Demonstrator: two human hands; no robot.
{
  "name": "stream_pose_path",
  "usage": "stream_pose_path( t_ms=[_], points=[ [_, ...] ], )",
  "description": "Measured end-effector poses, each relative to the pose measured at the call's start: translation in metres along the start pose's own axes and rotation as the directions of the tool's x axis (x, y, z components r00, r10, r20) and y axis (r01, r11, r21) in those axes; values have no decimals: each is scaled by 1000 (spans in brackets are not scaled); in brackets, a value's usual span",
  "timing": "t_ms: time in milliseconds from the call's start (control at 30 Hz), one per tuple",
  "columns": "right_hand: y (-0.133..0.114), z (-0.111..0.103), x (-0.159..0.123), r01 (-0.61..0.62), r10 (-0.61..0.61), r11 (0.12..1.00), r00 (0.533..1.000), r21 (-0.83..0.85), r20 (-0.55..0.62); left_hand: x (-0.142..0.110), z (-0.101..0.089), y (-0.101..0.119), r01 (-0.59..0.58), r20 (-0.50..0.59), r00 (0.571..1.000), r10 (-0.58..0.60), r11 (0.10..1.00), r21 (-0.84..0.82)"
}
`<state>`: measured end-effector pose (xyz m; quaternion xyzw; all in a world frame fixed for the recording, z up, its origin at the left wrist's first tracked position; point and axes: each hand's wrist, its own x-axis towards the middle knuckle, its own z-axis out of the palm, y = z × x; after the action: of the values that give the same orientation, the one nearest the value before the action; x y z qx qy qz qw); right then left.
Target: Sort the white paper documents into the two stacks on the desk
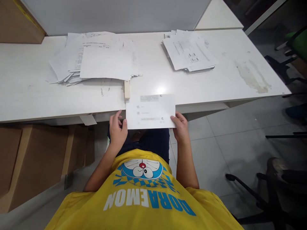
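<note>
A printed sheet of paper point(150, 110) is held in front of me at the table's front edge, with blurred lines of text and small icons on it. My right hand point(181, 126) grips its lower right corner, thumb on top and fingers beneath. At the left edge of the sheet is my left hand point(118, 130), its thumb beside the paper and its fingers apart. Just beyond the sheet's upper left corner lies a small off-white block-shaped object point(127, 90); its kind is unclear.
On the white table point(148, 64) lie a large untidy paper pile point(105, 62) at left and a smaller paper stack point(189, 52) at right. Cardboard boxes point(40, 156) stand under the table. Chair legs point(249, 191) are on the floor at right.
</note>
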<state>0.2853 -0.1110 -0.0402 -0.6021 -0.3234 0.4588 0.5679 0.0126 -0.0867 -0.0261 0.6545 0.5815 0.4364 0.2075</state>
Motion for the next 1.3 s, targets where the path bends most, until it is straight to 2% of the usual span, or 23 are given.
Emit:
stream_pose_path(
  t_ms=[67,133,233,333,400,567,733,900,1033,1133,1300],
  points=[
    [1,0,2,1,0,1000,1000,-3,13,8,-2,4,-77,-43,996,80,994,73],
    [2,1,4,-8,8,1000,1000,16,12,23,-4,9,-192,-25,980,196,975,112],
    [4,1,5,-25,25,998,1000,59,7,51,-6,13,-401,122,914,388,909,112],
    [6,0,6,-38,36,997,999,66,21,76,-3,12,-518,299,826,479,853,65],
    [8,-1,7,-53,51,997,998,57,36,86,3,10,-532,369,801,472,843,74],
    [11,2,10,-39,37,997,999,61,26,89,17,1,-525,446,789,422,840,134],
    [12,10,15,-42,38,996,998,83,45,89,13,1,-512,459,787,413,851,112],
    [7,16,15,-19,16,995,999,98,28,116,10,7,-528,476,772,421,842,113],
    [0,8,15,57,-56,998,998,24,-11,149,20,4,-548,401,784,475,832,85],
    [-8,-4,17,115,-116,993,992,-24,-45,164,30,-3,-539,347,803,485,839,74],
    [-24,-20,24,181,-186,981,978,-65,-91,167,33,-7,-541,412,781,470,839,68]
  ],
)
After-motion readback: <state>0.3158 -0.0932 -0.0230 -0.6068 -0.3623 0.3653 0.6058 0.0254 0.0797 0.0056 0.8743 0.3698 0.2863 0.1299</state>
